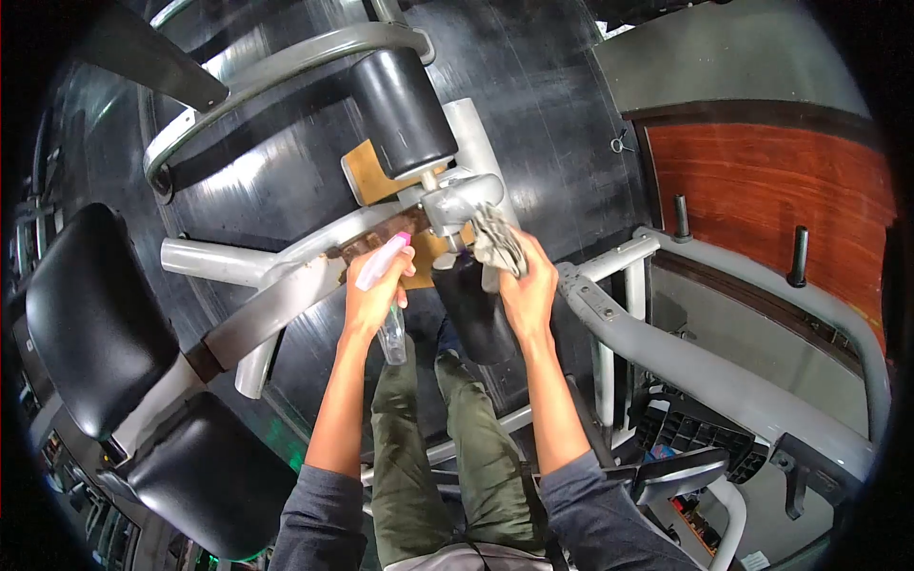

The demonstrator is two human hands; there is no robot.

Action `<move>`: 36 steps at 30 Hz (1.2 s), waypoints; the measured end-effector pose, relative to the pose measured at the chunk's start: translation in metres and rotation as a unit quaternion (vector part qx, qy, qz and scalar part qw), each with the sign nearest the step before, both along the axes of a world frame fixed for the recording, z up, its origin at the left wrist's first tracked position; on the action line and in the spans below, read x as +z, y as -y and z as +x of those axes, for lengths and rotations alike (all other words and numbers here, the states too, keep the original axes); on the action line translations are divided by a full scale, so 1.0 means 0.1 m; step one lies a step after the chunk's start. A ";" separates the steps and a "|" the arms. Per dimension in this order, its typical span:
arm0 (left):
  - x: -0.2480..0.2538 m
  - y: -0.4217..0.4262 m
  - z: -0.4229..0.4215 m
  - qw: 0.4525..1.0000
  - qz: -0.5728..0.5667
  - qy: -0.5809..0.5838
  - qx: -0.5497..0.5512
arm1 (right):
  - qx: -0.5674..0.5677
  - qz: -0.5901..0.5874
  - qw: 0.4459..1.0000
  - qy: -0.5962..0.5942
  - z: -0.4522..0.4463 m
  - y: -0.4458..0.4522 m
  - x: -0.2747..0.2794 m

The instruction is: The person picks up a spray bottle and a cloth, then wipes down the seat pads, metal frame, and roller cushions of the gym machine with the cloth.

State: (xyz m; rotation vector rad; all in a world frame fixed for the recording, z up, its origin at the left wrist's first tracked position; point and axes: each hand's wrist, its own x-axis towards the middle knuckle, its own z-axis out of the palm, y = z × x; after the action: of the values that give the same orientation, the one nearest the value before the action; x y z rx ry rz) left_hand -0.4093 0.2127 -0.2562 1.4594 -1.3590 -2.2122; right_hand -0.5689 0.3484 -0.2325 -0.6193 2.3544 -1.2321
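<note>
My left hand is wrapped round a clear spray bottle with a pink and white spray head. In my right hand is a crumpled grey-white cloth, which lies against the grey metal joint of a gym machine or just beside it; I cannot tell if they touch. Below the cloth sits one black roller pad, close to my right hand. Another black roller pad is on the far side of the joint. A grey frame beam runs left from the joint.
A black padded seat and backrest stand at the left. Curved grey tubing crosses the top. On the right, a thick grey bar and pegs stand before a reddish wooden panel. Dark flooring lies beneath.
</note>
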 end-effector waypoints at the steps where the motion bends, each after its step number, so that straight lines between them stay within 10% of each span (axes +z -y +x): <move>1: -0.02 0.04 0.05 1.000 0.003 -0.009 0.002 | 0.062 0.021 0.996 -0.056 -0.06 0.13 -0.06; 16: -0.54 0.47 0.32 0.997 0.042 -0.025 -0.053 | 0.361 0.202 0.888 -0.200 0.02 0.55 -0.28; 24: -0.65 0.56 0.43 0.987 0.132 -0.080 -0.054 | 0.312 0.141 0.895 -0.286 0.00 1.03 -0.60; 36: -0.60 0.53 0.36 0.995 0.080 -0.008 -0.050 | 0.434 0.184 0.865 -0.175 -0.42 0.29 -0.25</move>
State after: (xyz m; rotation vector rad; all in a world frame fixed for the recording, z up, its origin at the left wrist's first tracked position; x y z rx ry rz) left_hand -0.3733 0.1599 -0.3161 1.4488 -1.3040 -2.4423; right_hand -0.6105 0.3197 -0.2579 -1.6178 2.0311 -0.2685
